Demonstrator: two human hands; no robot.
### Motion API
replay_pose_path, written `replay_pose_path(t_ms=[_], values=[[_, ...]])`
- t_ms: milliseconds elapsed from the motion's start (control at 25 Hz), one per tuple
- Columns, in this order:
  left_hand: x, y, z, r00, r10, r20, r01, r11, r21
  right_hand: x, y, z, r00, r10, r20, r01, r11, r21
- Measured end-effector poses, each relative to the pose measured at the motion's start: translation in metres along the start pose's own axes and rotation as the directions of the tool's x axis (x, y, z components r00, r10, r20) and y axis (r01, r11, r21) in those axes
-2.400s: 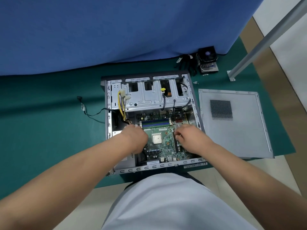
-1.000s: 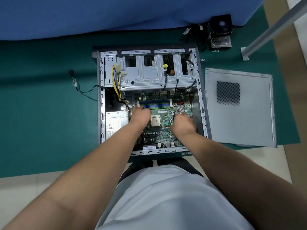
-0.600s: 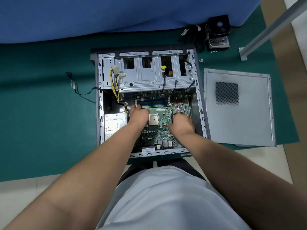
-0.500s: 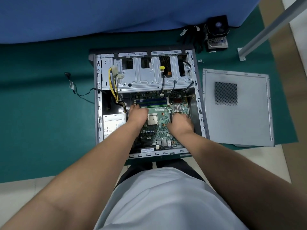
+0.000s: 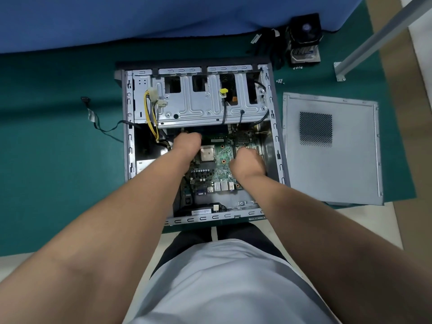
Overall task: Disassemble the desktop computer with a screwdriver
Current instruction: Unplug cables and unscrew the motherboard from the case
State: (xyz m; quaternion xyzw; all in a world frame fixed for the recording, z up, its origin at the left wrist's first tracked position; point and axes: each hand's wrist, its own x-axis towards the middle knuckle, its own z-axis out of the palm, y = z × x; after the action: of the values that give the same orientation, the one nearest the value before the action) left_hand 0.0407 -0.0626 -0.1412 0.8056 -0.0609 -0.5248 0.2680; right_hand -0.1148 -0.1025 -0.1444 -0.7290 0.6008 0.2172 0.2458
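The open desktop case lies flat on a green mat. Inside it, the green motherboard sits with its port row pulled back from the case's near wall, and a square CPU shows at its middle. My left hand grips the board at its far-left part, fingers curled down out of sight. My right hand grips the board's right side the same way. The board's far edge is tucked under the metal drive cage. No screwdriver is in view.
The removed side panel lies right of the case. A cooler fan and loose screws sit at the back right, near a slanted metal bar. Yellow wires and a black cable trail at the left.
Both hands have pushed the motherboard away from the case's near wall toward the drive cage. A gap now shows behind its ports, and the memory sticks have gone under the cage.
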Motion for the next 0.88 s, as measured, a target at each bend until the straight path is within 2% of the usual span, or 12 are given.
replay_pose_path(t_ms=[120, 240, 320, 360, 480, 560, 600, 640, 720, 800, 880], values=[[-0.006, -0.001, -0.001, 0.996, 0.082, 0.024, -0.085, 0.94, 0.33, 0.001, 0.003, -0.001, 1.0, -0.015, 0.019, 0.014, 1.0, 0.007], [-0.026, -0.005, 0.001, 0.958, 0.249, 0.14, -0.281, 0.73, 0.624, -0.004, 0.007, -0.004, 0.993, -0.116, 0.014, 0.117, 0.992, -0.047], [-0.041, -0.009, -0.004, 0.883, 0.383, 0.271, -0.444, 0.497, 0.745, -0.009, 0.012, -0.003, 0.961, -0.277, 0.023, 0.278, 0.955, -0.105], [-0.048, -0.011, -0.009, 0.845, 0.422, 0.329, -0.49, 0.363, 0.792, -0.011, 0.015, -0.002, 0.928, -0.363, 0.082, 0.371, 0.92, -0.126], [-0.064, -0.023, -0.032, 0.754, 0.461, 0.468, -0.503, -0.053, 0.863, -0.017, 0.02, 0.005, 0.802, -0.491, 0.341, 0.577, 0.784, -0.228], [-0.067, -0.038, -0.048, 0.705, 0.459, 0.54, -0.456, -0.289, 0.842, -0.017, 0.019, 0.013, 0.768, -0.527, 0.365, 0.636, 0.696, -0.333], [-0.068, -0.045, -0.054, 0.702, 0.458, 0.545, -0.433, -0.332, 0.838, -0.018, 0.016, 0.017, 0.761, -0.556, 0.334, 0.648, 0.655, -0.388], [-0.068, -0.05, -0.058, 0.711, 0.46, 0.532, -0.418, -0.333, 0.846, -0.019, 0.012, 0.02, 0.755, -0.58, 0.306, 0.651, 0.613, -0.447], [-0.066, -0.053, -0.057, 0.741, 0.467, 0.482, -0.392, -0.282, 0.876, -0.021, 0.005, 0.021, 0.74, -0.609, 0.286, 0.65, 0.536, -0.538], [-0.065, -0.051, -0.051, 0.785, 0.446, 0.43, -0.36, -0.236, 0.902, -0.024, 0.001, 0.019, 0.726, -0.615, 0.309, 0.663, 0.505, -0.553], [-0.065, -0.05, -0.045, 0.819, 0.418, 0.393, -0.316, -0.244, 0.917, -0.024, 0.003, 0.018, 0.721, -0.622, 0.305, 0.666, 0.5, -0.553]])
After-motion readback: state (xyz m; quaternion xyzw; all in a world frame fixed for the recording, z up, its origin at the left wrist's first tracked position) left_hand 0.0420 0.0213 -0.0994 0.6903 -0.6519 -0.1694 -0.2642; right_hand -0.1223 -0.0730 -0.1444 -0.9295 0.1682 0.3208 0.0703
